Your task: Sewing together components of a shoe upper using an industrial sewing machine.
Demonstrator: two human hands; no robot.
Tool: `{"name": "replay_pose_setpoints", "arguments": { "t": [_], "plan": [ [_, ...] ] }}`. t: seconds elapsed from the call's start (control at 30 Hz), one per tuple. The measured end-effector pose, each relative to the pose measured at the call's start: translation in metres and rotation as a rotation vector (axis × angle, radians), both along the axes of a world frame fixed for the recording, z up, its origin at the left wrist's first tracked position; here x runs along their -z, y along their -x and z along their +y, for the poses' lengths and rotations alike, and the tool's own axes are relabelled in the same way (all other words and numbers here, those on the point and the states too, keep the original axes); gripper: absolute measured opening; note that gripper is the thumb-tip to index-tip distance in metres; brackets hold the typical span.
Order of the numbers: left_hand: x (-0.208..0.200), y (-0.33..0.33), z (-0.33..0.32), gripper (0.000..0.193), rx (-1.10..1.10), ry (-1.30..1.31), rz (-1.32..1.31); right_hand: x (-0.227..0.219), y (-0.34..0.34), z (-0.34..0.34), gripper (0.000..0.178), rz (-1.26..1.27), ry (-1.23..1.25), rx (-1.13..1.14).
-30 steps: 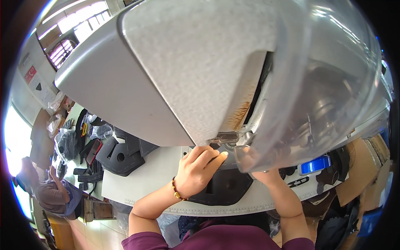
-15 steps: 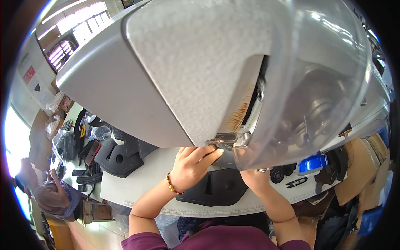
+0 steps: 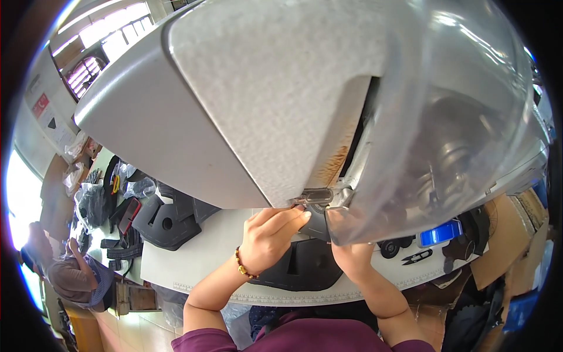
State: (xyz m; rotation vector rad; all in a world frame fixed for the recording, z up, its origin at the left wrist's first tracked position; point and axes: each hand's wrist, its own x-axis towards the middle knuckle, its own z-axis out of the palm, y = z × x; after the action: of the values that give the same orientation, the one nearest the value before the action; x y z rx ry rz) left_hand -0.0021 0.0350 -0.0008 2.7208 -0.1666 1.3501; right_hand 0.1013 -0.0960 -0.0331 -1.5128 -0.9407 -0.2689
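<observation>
The large light grey head of a sewing machine (image 3: 264, 100) fills the upper middle, with a clear plastic guard (image 3: 469, 135) on its right. My left hand (image 3: 267, 237) is at the needle area under the head, thumb and fingers pinched together; what lies between the fingertips is too small to make out. Just above those fingertips is a metal part (image 3: 316, 196) of the machine. My right hand (image 3: 353, 258) reaches up behind the lower edge of the guard, its fingers hidden. Between my forearms lies a black shaped panel (image 3: 302, 267) on the white table (image 3: 205, 258).
At the left lie black padded pieces (image 3: 167, 223), a phone with a red edge (image 3: 129, 216) and plastic-wrapped items (image 3: 91, 202). Right of my hand are small snips (image 3: 417, 257) and a blue object (image 3: 440, 233). Cardboard (image 3: 498, 234) stands at the right; another person (image 3: 70, 267) is far left.
My right hand has shifted slightly left and down, further behind the guard's edge. My left hand stays at the needle area. The view has moved a little.
</observation>
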Motion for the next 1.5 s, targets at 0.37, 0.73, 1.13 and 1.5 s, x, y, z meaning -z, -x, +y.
{"name": "replay_pose_setpoints", "arguments": {
  "t": [0.37,0.73,1.13,1.5],
  "plan": [
    [0.005,0.003,0.007,0.044,-0.011,0.102,0.069,0.001,-0.026,-0.014,0.012,-0.454,0.275,0.093],
    [0.010,-0.005,0.022,0.040,0.059,0.210,0.078,0.003,-0.008,-0.001,0.014,0.170,-0.010,-0.136],
    [0.026,-0.013,0.040,0.031,-0.018,0.273,0.124,0.015,0.012,0.011,0.011,0.143,-0.136,-0.041],
    [0.028,-0.021,0.040,0.029,-0.031,0.283,0.042,0.007,0.015,0.021,0.009,-0.001,-0.197,0.060]
  ]
}}
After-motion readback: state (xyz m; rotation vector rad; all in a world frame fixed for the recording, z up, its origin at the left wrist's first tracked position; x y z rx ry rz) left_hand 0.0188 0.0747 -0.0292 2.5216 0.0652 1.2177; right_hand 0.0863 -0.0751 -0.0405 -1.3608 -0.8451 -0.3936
